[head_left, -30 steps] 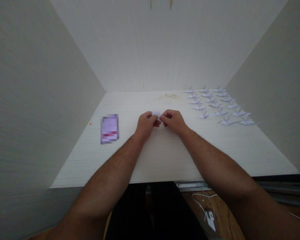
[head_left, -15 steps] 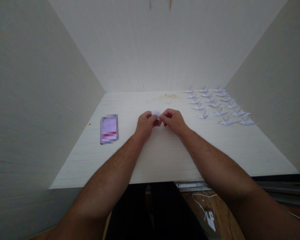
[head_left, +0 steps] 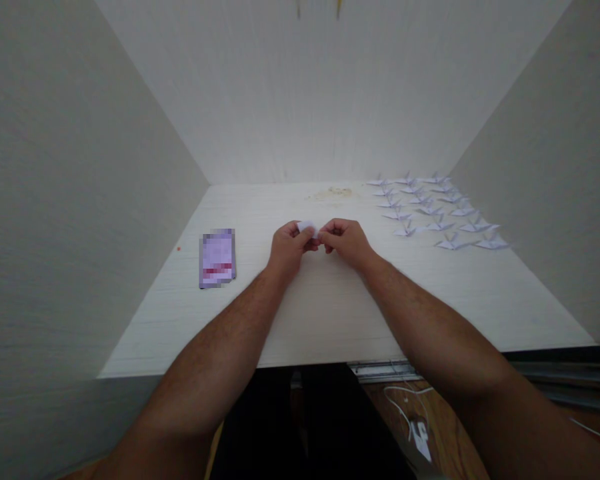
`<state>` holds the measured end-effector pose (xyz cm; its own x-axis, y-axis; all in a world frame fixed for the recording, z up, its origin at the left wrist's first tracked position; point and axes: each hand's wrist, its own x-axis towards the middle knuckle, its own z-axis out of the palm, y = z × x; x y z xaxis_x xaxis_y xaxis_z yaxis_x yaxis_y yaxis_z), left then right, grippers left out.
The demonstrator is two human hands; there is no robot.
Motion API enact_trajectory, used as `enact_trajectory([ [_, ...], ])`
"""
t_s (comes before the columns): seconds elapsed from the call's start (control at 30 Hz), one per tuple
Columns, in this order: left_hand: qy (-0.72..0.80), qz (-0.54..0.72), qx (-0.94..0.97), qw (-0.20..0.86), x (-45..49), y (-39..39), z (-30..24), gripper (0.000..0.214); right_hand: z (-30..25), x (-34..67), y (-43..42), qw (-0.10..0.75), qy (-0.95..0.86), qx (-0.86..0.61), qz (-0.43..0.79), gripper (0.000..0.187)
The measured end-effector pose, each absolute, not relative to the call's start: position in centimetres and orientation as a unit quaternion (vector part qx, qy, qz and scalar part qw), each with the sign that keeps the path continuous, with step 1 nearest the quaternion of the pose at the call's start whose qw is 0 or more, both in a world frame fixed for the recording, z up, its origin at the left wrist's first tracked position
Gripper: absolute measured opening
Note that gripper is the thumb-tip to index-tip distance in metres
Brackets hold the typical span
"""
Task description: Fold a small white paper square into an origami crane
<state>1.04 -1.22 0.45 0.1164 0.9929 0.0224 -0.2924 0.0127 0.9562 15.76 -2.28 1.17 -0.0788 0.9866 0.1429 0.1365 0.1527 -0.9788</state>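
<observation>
Both of my hands meet over the middle of the white table (head_left: 330, 313). My left hand (head_left: 289, 247) and my right hand (head_left: 346, 241) each pinch a small folded piece of white paper (head_left: 307, 228) between fingertips and thumbs. The paper sticks up a little above my left fingers; most of it is hidden by them. Several finished white paper cranes (head_left: 433, 210) stand in rows to the right of my right hand, apart from it.
A purple-and-white packet (head_left: 217, 257) lies flat to the left of my left hand. A pale brownish stain (head_left: 333, 193) marks the table's far middle. White walls close the table in at the left, back and right. A white cable (head_left: 410, 417) lies on the wooden floor below.
The paper has tilted and shifted slightly left between my fingertips. My hands stay in the same place.
</observation>
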Motion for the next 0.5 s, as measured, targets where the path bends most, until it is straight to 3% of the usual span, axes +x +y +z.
enact_trajectory([
  [0.5, 0.396, 0.585, 0.417, 0.572, 1.05, -0.85, 0.29, 0.023, 1.18, 15.58, -2.38, 0.492, -0.57, -0.479, 0.451, 0.02],
])
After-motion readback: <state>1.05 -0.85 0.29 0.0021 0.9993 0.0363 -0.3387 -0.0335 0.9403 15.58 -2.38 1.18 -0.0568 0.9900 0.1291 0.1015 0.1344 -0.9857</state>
